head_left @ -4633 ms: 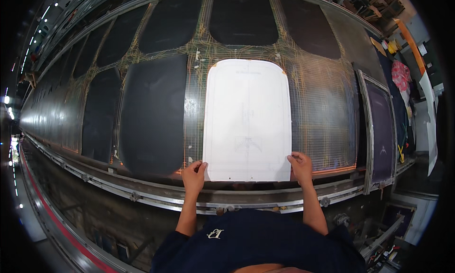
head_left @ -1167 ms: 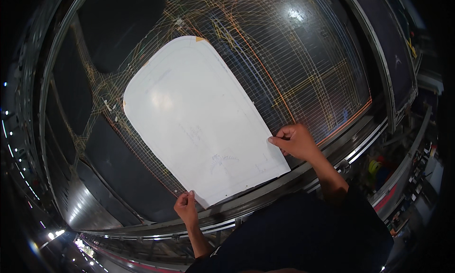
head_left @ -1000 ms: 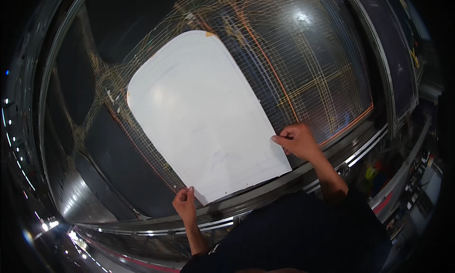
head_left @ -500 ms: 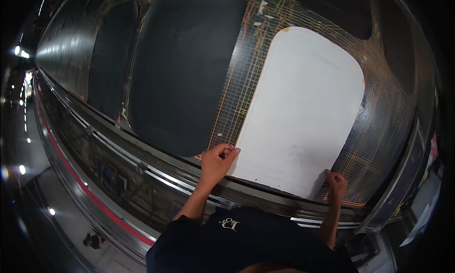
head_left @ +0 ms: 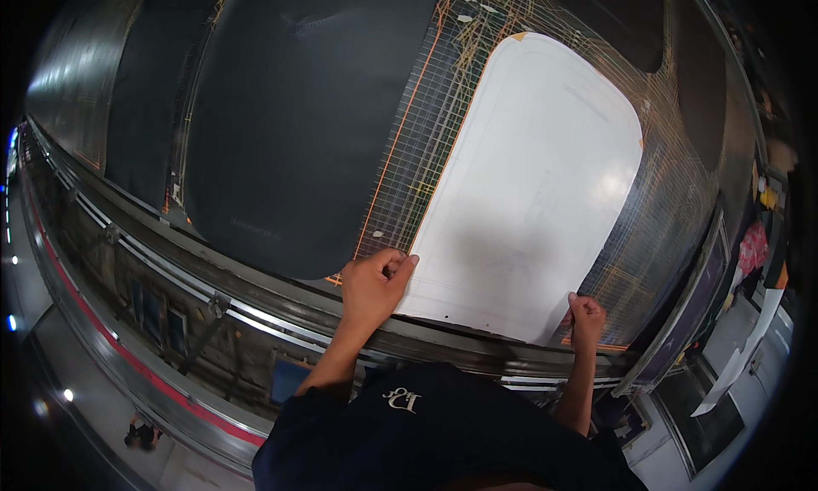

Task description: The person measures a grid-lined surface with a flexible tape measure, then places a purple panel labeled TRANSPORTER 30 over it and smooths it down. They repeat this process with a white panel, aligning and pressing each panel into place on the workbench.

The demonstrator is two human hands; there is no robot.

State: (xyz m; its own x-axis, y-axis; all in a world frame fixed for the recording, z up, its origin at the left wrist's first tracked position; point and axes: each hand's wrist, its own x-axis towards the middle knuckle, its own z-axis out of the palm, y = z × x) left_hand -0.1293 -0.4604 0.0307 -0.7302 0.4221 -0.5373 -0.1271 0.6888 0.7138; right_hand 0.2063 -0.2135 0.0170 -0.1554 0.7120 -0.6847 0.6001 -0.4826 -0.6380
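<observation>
A white sheet with a rounded far end lies flat on a dark work table, small orange-brown patches showing at its far corners. Its near edge, with several small dark dots, lies along the table's front. My left hand pinches the sheet's left edge close to the near corner, thumb and fingers closed. At the opposite near corner, my right hand has its fingertips closed on the sheet's right edge. A soft shadow falls across the sheet's middle.
A large black rounded panel lies left of the sheet. Scratched grid lines and orange lines cover the table surface between them. Metal rails run along the front. A person shows on the floor at lower left; a framed panel stands at right.
The whole view has shifted and turned slightly, and a darker shadow now lies across the sheet's middle. Both hands stay at the same near corners of the sheet.
</observation>
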